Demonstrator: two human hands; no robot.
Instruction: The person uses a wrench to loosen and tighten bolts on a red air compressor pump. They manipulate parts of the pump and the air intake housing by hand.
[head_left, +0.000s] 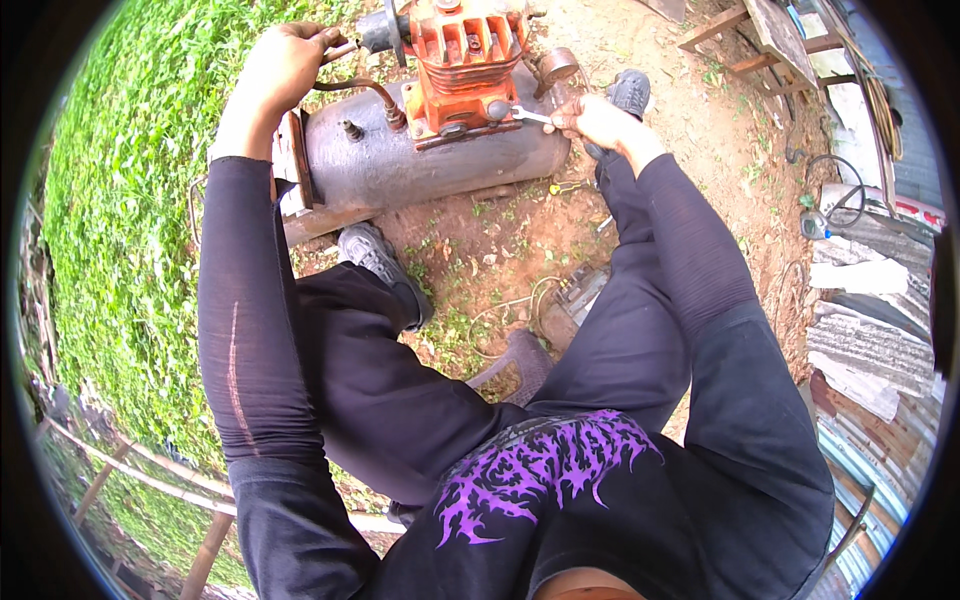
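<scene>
An orange compressor pump [465, 70] with cooling fins sits on a grey cylindrical tank [350, 150]. My left hand [290, 60] is closed on a short rod-like metal piece [340, 52], left of the dark fitting [375, 32] at the pump's upper left. My right hand [595, 125] grips a silver spanner [535, 118], whose head is at the round bolt or cap on the pump's lower right. A copper-coloured pipe [383, 97] curves down to the tank, and a round gauge [558, 65] shows behind the pump's right side.
Grass [110, 200] borders the dirt ground [730, 180] on the left. Small yellow-handled tools [565, 188] and a metal part [575, 295] with hose lie near my legs. Wooden frames [750, 40] and corrugated sheets [870, 350] stand or lie at the right; a bamboo railing [170, 480] is lower left.
</scene>
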